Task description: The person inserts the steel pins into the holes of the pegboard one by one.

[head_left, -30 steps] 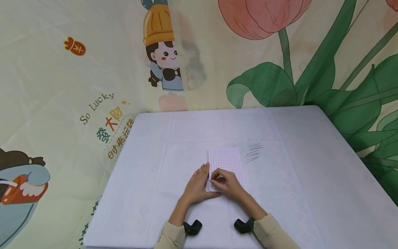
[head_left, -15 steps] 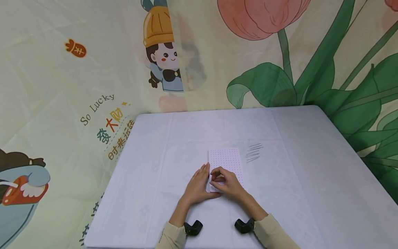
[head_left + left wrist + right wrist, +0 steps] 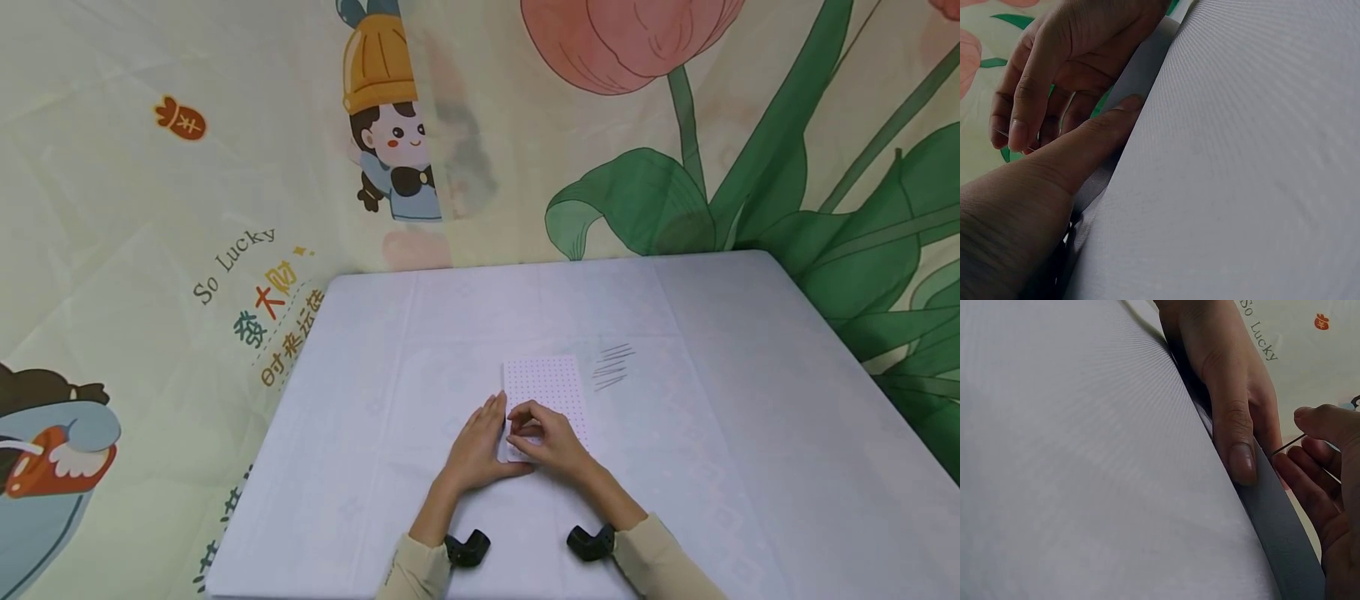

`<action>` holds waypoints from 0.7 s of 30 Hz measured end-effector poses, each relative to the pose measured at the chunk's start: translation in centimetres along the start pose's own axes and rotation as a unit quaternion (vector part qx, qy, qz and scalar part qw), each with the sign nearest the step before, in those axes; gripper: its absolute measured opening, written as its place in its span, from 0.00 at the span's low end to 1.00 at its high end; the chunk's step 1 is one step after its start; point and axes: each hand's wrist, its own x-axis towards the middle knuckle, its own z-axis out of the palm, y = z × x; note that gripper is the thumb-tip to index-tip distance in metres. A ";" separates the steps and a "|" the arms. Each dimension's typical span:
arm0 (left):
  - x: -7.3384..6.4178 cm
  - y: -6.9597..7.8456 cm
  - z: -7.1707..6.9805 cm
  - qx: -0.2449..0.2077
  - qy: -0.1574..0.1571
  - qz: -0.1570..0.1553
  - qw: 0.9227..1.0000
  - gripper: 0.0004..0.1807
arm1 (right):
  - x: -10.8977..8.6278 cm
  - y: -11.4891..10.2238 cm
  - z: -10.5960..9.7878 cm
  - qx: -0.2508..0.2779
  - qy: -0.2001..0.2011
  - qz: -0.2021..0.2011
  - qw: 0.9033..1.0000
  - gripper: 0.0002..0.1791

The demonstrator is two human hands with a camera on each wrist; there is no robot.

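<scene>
A flat white board (image 3: 542, 379) with a grid of small dots lies on the table. My left hand (image 3: 476, 446) rests at its lower left corner, straight fingers along the left side and thumb across the near edge. In the right wrist view that thumb lies against the board's grey side (image 3: 1285, 537). Over the board's lower part, my right hand (image 3: 551, 442) pinches a thin dark needle-like stick (image 3: 1288, 444) between thumb and forefinger. The stick's tip points towards the left hand's fingers. Right of the board lie several similar thin dark sticks (image 3: 613, 367), roughly side by side.
A white cloth covers the table (image 3: 375, 400). Behind it hangs a printed backdrop (image 3: 495, 233) with flowers and cartoon figures. Black wrist-worn devices (image 3: 467, 548) sit at both cuffs, close over the table's near part.
Both hands and the board hold nearly the same places. The right hand's fingers shifted very slightly upward early on; the loose sticks have not moved.
</scene>
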 end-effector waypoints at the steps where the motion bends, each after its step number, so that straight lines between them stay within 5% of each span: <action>1: 0.0 0.0 0.0 0.000 0.001 -0.001 1.000 0.64 | 0.0 0.0 0.0 0.002 0.001 0.004 1.000 0.17; 8: 0.0 0.1 -0.1 -0.009 -0.010 -0.010 1.000 0.64 | -0.1 -0.1 -1.1 0.012 0.028 0.040 0.999 0.19; 13: 0.0 0.3 -0.2 -0.016 -0.018 -0.020 1.000 0.65 | -0.6 1.1 -3.6 -0.048 0.062 0.053 0.996 0.15; 21: -0.1 0.3 -0.3 -0.006 -0.031 -0.035 0.999 0.66 | -2.8 5.6 -10.3 -0.179 0.128 0.123 0.968 0.07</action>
